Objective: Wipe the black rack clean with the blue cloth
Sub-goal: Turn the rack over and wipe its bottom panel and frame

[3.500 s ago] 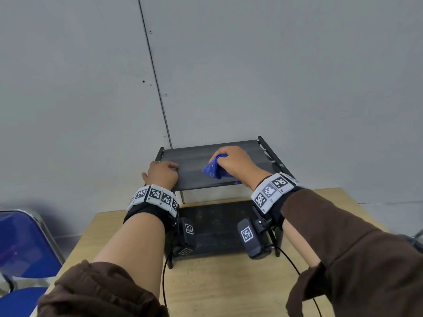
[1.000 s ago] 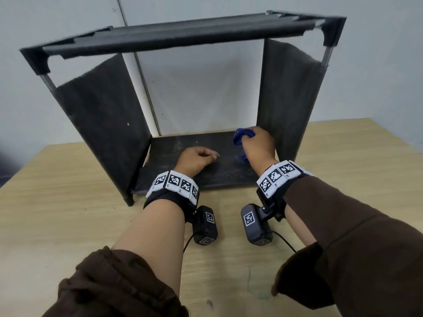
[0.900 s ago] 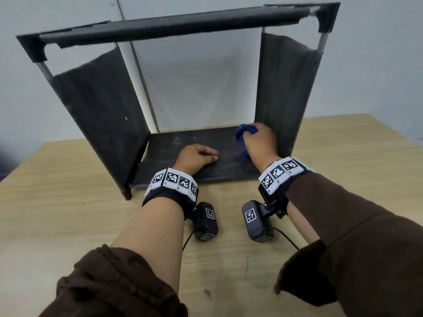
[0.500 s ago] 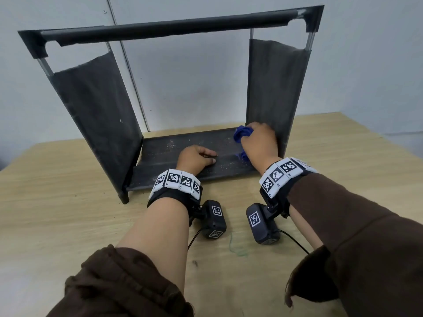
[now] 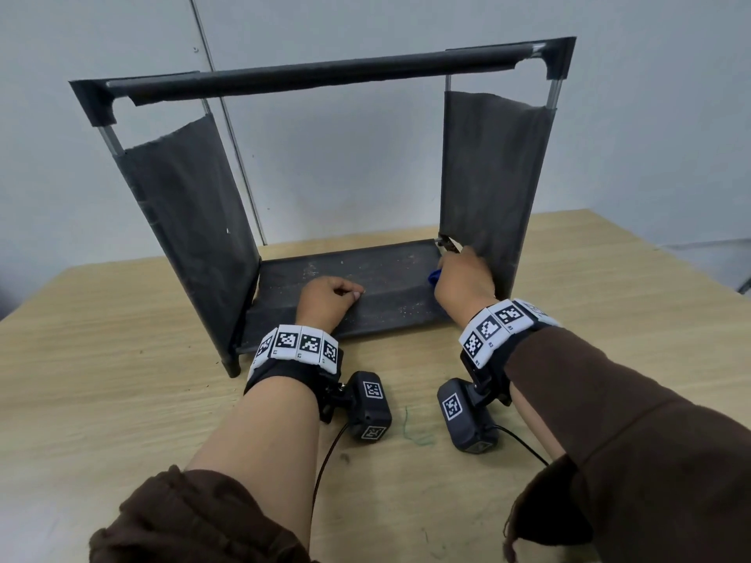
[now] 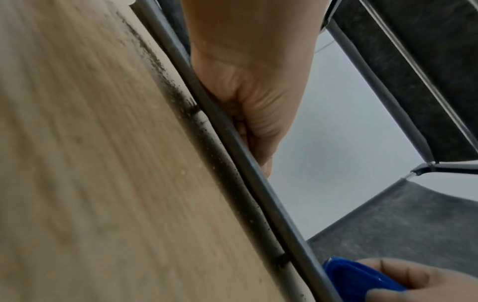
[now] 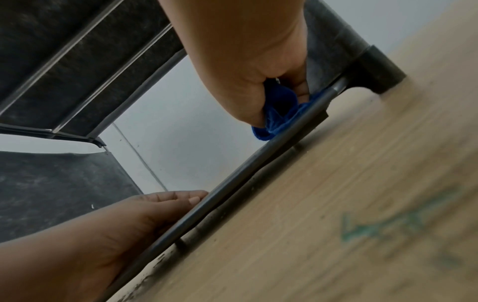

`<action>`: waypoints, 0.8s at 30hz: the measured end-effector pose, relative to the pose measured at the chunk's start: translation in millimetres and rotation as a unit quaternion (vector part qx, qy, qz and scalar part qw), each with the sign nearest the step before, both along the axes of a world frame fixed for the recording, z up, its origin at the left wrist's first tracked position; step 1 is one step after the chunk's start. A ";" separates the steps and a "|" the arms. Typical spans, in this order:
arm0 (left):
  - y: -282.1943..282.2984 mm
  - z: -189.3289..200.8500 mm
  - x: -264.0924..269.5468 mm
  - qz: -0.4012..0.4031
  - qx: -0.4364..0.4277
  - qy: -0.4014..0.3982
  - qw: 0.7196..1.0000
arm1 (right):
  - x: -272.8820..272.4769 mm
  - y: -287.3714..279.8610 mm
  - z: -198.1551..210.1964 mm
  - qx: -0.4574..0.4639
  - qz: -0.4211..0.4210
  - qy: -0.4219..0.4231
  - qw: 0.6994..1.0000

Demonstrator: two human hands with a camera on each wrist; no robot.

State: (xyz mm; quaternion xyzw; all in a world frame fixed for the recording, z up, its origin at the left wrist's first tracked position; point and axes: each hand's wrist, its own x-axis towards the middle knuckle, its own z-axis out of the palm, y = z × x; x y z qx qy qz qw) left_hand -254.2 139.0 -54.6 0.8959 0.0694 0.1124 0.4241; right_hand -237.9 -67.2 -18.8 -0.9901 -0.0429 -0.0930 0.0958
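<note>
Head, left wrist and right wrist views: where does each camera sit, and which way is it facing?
Head: on the person's head, facing forward and down at the black rack on the table; both forearms and brown sleeves show.
Left wrist: under the left wrist, low over the table, looking along the left hand resting on the rack's lower shelf.
Right wrist: under the right wrist, looking along the right hand gripping the blue cloth.
Shared: each wrist view also catches the other hand.

Head view looks down — both wrist views, low, share the rack.
</note>
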 end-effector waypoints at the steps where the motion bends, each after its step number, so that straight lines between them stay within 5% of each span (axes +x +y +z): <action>1: 1.0 -1.5 -0.6 0.000 0.002 -0.005 1.000 | -0.3 3.2 -0.5 0.004 0.001 0.001 1.000; 6: 0.7 -3.1 -0.4 -0.005 0.014 -0.009 1.000 | -3.5 17.4 1.5 0.066 0.015 0.033 0.997; 11: 0.9 -0.6 0.4 -0.003 0.008 0.007 1.000 | -5.5 28.5 0.3 0.277 0.062 0.044 0.958; 18: -29.6 24.3 0.1 -0.009 -0.169 -0.056 0.984 | -8.7 35.6 5.1 0.456 0.047 0.003 0.889; 24: -61.8 33.8 -5.9 -0.093 -0.337 0.047 0.936 | -16.4 26.5 14.1 0.491 0.078 0.001 0.868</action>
